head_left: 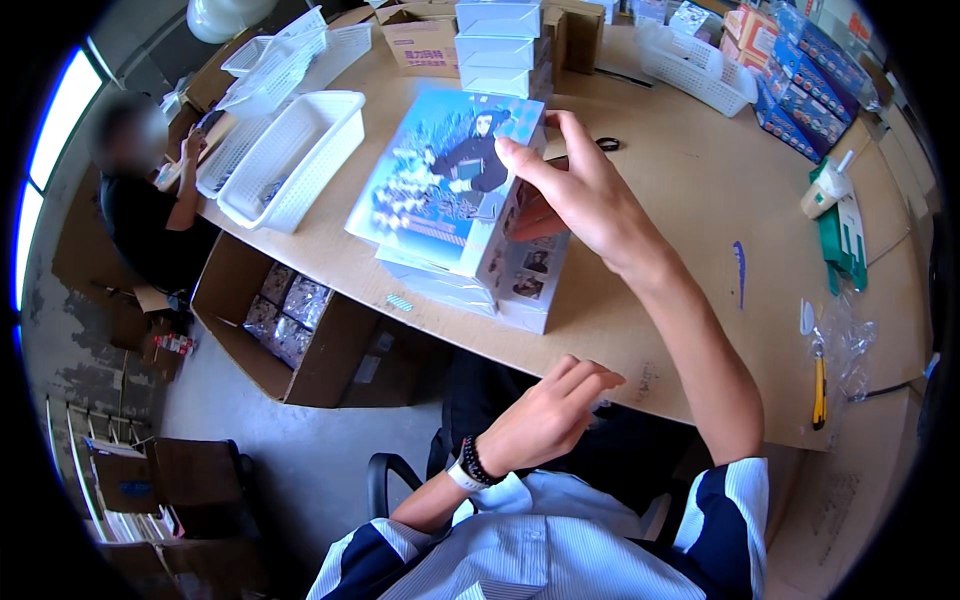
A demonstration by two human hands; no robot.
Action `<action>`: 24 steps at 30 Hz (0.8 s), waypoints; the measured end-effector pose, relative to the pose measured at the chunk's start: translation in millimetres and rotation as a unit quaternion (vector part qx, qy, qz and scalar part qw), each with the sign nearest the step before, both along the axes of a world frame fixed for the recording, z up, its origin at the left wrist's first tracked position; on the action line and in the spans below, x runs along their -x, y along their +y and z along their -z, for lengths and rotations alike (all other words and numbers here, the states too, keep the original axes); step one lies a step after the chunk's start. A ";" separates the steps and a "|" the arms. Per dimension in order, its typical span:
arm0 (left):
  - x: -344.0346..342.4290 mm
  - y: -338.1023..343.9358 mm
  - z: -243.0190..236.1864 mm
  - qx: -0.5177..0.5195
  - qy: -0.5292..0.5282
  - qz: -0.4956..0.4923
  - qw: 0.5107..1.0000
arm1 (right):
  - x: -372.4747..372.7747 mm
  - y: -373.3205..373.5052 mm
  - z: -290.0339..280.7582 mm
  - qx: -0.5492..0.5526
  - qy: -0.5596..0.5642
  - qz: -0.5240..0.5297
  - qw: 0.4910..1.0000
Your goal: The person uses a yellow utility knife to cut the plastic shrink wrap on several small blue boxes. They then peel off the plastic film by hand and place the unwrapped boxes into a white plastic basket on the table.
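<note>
My right hand grips a blue illustrated box at its right edge. The thumb presses on the top face, and the fingers reach along the side, partly hidden. This box sits on top of a stack, with pale boxes under it near the table's front edge. My left hand is just off the table edge in front of my body. Its fingers are bent in together, and their inner side is hidden, so I cannot make out what they hold, if anything.
White plastic baskets stand at the left, beside a seated person. A carton of wrapped packs is below the table edge. Pale boxes are stacked at the back. A yellow utility knife and a drink cup are at the right.
</note>
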State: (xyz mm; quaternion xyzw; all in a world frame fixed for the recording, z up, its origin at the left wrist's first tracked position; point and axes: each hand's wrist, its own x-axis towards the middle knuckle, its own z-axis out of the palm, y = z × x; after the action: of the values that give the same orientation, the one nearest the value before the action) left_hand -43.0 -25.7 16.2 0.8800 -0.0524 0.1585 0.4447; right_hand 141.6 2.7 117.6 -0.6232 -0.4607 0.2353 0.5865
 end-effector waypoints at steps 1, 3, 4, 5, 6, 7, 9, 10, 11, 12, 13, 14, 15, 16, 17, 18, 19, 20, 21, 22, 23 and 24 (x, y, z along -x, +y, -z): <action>0.4 0.5 1.4 -0.004 0.002 0.002 1.000 | -1.7 1.7 -0.8 0.021 -0.034 0.002 0.999; -3.3 -2.9 5.3 -0.002 0.001 0.020 1.000 | -13.9 4.4 4.9 0.074 -0.120 0.035 0.989; -4.9 -2.6 5.0 -0.003 -0.005 0.022 1.000 | -16.8 5.0 5.9 0.085 -0.165 0.061 0.981; -5.8 -2.4 4.6 -0.002 -0.008 0.013 1.000 | -18.0 5.0 6.8 0.099 -0.208 0.083 0.969; -6.2 -1.3 3.3 -0.001 -0.011 0.004 1.000 | -12.4 1.3 8.2 0.086 -0.203 0.113 0.969; -6.9 0.1 1.8 0.000 -0.014 -0.003 1.000 | -10.5 -6.7 7.4 0.078 -0.170 0.103 0.977; -11.3 -0.1 3.0 0.009 -0.053 -0.050 0.997 | -5.3 -35.2 2.4 0.068 -0.097 0.084 0.989; -11.7 0.3 4.2 0.021 -0.071 -0.081 0.994 | -1.0 -51.5 -0.8 0.061 -0.053 0.071 0.994; -14.9 -1.4 3.1 0.030 -0.090 -0.103 0.990 | -1.7 -74.6 7.4 0.101 -0.054 0.050 0.992; -17.8 -4.8 -0.1 0.041 -0.113 -0.157 0.980 | -3.5 -95.4 21.1 0.141 -0.053 0.021 0.988; -20.6 -8.6 -2.6 0.053 -0.134 -0.210 0.967 | -2.3 -114.0 33.3 0.181 -0.050 -0.007 0.982; -25.6 -12.9 1.4 0.048 -0.161 -0.230 0.959 | 1.2 -132.6 42.3 0.178 -0.029 -0.059 0.982; -29.6 -16.1 2.5 0.040 -0.156 -0.210 0.964 | 4.3 -152.5 49.0 0.175 -0.005 -0.102 0.979; -35.0 -21.9 3.9 0.059 -0.157 -0.180 0.969 | 9.3 -166.3 58.0 0.148 0.080 -0.120 0.978; -42.0 -29.3 7.5 0.083 -0.160 -0.145 0.973 | 14.5 -177.8 68.5 0.119 0.160 -0.129 0.971; -49.1 -35.8 15.7 0.083 -0.162 -0.101 0.978 | 18.2 -189.6 77.3 0.109 0.155 -0.102 0.977; -53.8 -45.6 23.2 0.117 -0.150 -0.066 0.980 | 20.0 -199.5 79.4 0.108 0.173 -0.059 0.977; -59.5 -52.0 19.9 0.109 -0.135 -0.019 0.985 | 16.9 -210.7 81.6 0.093 0.151 -0.015 0.984; -62.2 -53.5 12.7 0.090 -0.123 0.023 0.988 | 12.3 -220.8 85.1 0.071 0.127 0.022 0.989; -63.4 -58.3 8.6 0.070 -0.094 0.052 0.992 | 4.4 -237.4 83.5 0.049 0.147 0.072 0.985; -62.7 -61.6 2.8 0.057 -0.087 0.040 0.994 | -6.5 -248.7 81.6 0.019 0.170 0.107 0.979; -63.2 -60.8 -0.2 0.018 -0.082 0.024 0.996 | -18.8 -261.2 79.2 -0.006 0.079 0.209 0.975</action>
State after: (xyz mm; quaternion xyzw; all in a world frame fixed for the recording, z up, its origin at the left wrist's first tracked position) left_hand 20.2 -86.5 16.3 0.8543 -0.1073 0.2203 0.4584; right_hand 160.4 -258.5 38.4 -0.6817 -0.2741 0.1530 0.6609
